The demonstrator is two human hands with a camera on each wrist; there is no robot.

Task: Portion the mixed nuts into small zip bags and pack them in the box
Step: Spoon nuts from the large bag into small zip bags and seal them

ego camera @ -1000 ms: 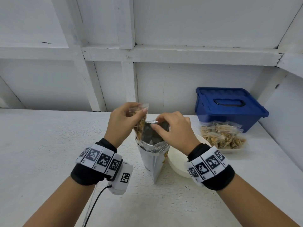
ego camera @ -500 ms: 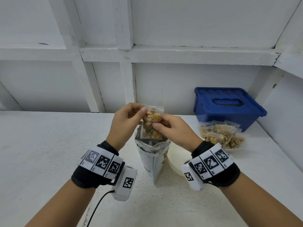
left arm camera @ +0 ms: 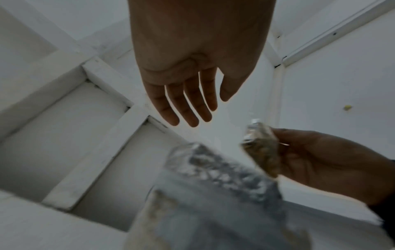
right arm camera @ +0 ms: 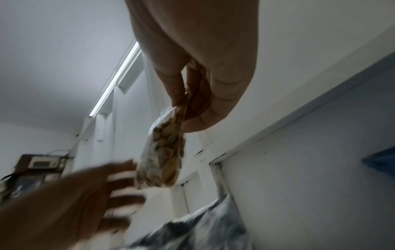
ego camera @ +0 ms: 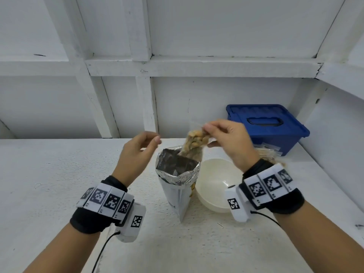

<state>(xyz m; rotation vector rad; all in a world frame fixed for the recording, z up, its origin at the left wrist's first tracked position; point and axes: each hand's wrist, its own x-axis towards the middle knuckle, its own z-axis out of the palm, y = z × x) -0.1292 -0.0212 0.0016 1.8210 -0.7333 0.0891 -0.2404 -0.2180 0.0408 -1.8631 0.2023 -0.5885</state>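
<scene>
The white surface (ego camera: 49,194) fills the lower half of the head view, with broad bare room at the left; its back edge meets the wall (ego camera: 216,105) at mid frame, and a side wall closes it at the far right. The blue box (ego camera: 266,125), lid on, sits at the right of the frame in that corner. In front of it, mostly hidden behind the right wrist, lies a heap of filled bags (ego camera: 269,154). The foil pouch (ego camera: 178,174) stands open at the centre, and the cream bowl (ego camera: 213,184) sits just right of it, touching or nearly so.

The right hand (ego camera: 230,142) is above the bowl and pouch, pinching the top of a zip bag (ego camera: 195,144) of nuts; the bag hangs down and to the left from the grip, its lower end over the pouch's far rim. The left hand (ego camera: 137,152) hovers left of the pouch, released, fingers relaxed and holding nothing, a clear gap between it and the bag.

The left wrist view shows those fingers (left arm camera: 188,108) straight and spread, which the head view only hints at. The right wrist view shows the pinch: thumb and fingers (right arm camera: 177,88) clamp the bag (right arm camera: 164,155) at its top edge, nuts filling it below. It also shows a ceiling light strip (right arm camera: 117,82) at upper left and a shelf with a device (right arm camera: 40,164) at the left edge, seen nowhere else
</scene>
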